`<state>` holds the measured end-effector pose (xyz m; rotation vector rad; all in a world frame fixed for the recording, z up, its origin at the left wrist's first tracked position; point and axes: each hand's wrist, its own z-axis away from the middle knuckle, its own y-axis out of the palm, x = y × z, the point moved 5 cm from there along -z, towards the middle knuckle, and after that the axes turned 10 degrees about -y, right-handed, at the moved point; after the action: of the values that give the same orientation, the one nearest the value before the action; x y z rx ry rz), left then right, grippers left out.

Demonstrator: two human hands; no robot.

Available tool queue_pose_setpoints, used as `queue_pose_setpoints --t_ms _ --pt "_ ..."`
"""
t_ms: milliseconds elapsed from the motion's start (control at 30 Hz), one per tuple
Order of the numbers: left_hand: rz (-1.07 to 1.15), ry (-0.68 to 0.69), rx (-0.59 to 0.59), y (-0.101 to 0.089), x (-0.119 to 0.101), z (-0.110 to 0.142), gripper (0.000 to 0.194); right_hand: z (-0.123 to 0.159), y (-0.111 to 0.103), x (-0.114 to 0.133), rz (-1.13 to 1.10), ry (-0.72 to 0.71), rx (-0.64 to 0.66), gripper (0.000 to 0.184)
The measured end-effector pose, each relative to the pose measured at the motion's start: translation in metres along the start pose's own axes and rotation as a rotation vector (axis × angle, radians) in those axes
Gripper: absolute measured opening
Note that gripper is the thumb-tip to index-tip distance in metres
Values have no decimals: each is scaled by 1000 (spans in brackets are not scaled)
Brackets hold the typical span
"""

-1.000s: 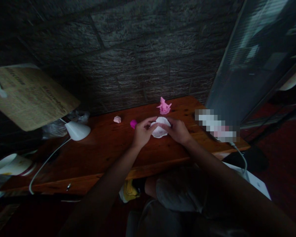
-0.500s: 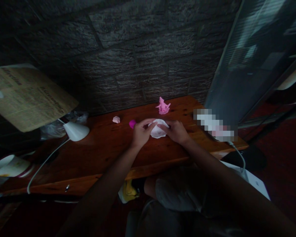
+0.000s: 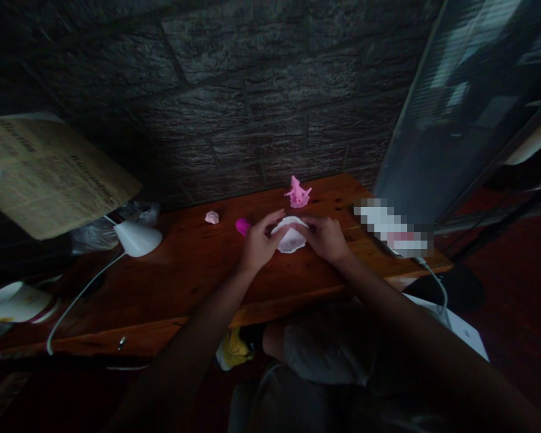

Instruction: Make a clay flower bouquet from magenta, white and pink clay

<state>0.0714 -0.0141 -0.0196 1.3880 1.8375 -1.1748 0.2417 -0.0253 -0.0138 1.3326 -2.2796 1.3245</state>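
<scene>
Between my two hands is a thin, pale disc of what looks like modelling clay [image 3: 292,242], with an uneven rim. My left hand [image 3: 260,239] grips its left side, thumb laid across the near face and fingers curled at the far edge. On the right side my right hand [image 3: 325,239] pinches it the same way, the thumb tips almost meeting. A bright magenta lump [image 3: 242,226] lies just left of my left hand, partly behind it. Beyond the disc stands a pink figure [image 3: 298,193] with a pointed top and small arms. A pale pink crumpled lump [image 3: 211,217] rests farther left.
The wooden table [image 3: 175,282] runs along a dark stone wall [image 3: 216,102]. A lamp [image 3: 137,238] with a newsprint shade and a cord stands left, near a paper cup [image 3: 18,302]. A blurred-out device [image 3: 390,228] with a cable lies at the right end.
Both hands keep hold of the disc, which tilts slightly and shifts under the thumbs. My left fingers lift a little at the far edge. The view drifts slightly.
</scene>
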Motion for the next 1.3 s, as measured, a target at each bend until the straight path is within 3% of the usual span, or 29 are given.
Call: queue_pose_setpoints --t_ms 67,167,367,533,767,1100,1300 --pt "-3 20 53 3 -1 1 31 0 1 2 44 -40 10 23" --pt "6 -6 21 2 -1 1 24 -1 3 6 86 -80 8 28" --pt "49 -65 -48 -2 2 0 20 -2 1 7 -46 -38 -16 19" --pt "50 -97 -34 -2 3 -1 21 -2 -2 7 -46 -16 23 19" --pt "-37 -61 -8 -2 -1 0 18 -1 2 0 -212 -33 -69 23" --pt "58 -116 -15 -2 5 -1 19 -1 -3 2 -129 26 -112 21" --pt "150 -230 -52 -4 16 -4 22 -2 4 1 -133 14 39 21"
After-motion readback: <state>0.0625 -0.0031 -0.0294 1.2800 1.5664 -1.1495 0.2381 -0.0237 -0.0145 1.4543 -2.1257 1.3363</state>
